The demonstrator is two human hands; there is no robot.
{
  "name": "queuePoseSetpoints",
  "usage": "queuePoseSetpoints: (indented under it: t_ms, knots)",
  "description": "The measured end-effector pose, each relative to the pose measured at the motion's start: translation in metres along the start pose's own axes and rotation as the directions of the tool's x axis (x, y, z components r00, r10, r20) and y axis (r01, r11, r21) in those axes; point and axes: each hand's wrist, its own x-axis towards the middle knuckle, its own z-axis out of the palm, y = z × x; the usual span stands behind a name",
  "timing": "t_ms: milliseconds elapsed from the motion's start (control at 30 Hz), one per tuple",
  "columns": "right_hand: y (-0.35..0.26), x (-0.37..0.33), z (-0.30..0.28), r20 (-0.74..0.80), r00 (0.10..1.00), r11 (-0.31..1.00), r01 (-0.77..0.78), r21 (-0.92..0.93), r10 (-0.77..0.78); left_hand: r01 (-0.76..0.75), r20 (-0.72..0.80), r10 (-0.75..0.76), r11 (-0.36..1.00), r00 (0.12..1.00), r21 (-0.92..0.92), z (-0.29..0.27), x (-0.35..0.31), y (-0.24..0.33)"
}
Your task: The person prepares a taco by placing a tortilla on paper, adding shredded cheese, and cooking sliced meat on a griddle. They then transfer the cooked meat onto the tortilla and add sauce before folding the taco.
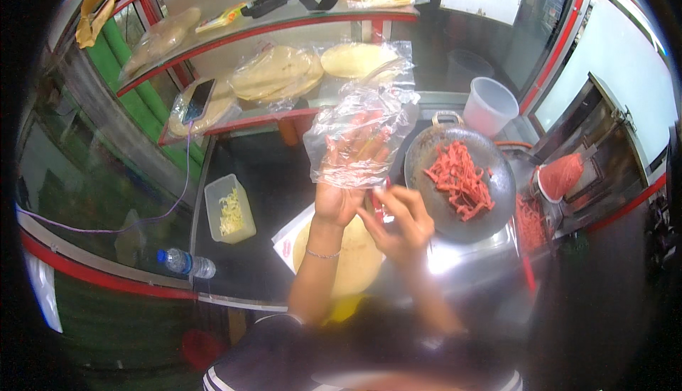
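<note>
Raised over the counter, my left hand (357, 146) is inside a crinkled clear plastic bag (398, 117) that covers it down to the wrist. Through the plastic its fingers look spread, palm up. My right hand (401, 224) is beside that wrist, thumb and fingertips closed at the lower edge of the plastic. Beneath my forearms a round flatbread (355, 266) lies on white paper (285, 238). To the right, a dark round pan (419, 163) holds a heap of reddish meat strips (462, 181).
Shelves at the back carry bagged flatbreads (277, 72) and a phone (199, 99) with a cable. On the left are a plastic tub (245, 227) of pale shreds and a water bottle (186, 263). A translucent bucket (490, 106) stands behind the pan; a red-filled container (561, 176) is farther right.
</note>
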Motion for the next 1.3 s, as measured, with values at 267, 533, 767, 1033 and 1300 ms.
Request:
queuePoseSetpoints:
  t_ms: [267, 533, 767, 1033, 1300]
  knots:
    - [-0.014, -0.005, 0.024, 0.123, 0.992, 0.999, 0.033, 0.013, -0.034, -0.214, -0.085, 0.207, 0.753, 0.975, -0.622, -0.015, -0.011, 0.005]
    - [-0.009, -0.023, 0.015, 0.244, 0.969, 0.999, -0.034, -0.030, 0.040, -0.033, -0.006, 0.033, 0.924, 0.999, -0.382, -0.049, -0.017, -0.015]
    - [-0.011, -0.034, 0.007, 0.323, 0.946, 1.000, 0.010, -0.001, -0.009, 0.067, 0.066, -0.026, 0.642, 0.997, -0.764, -0.055, -0.022, -0.042]
    - [-0.011, -0.046, 0.002, 0.381, 0.924, 0.999, 0.005, -0.038, 0.010, 0.273, 0.369, -0.062, 0.786, 0.928, -0.555, -0.049, -0.023, -0.037]
    - [-0.027, -0.073, 0.003, 0.497, 0.867, 0.998, 0.004, 0.059, -0.033, 0.091, 0.109, -0.016, 0.679, 0.994, -0.728, -0.049, -0.029, -0.018]
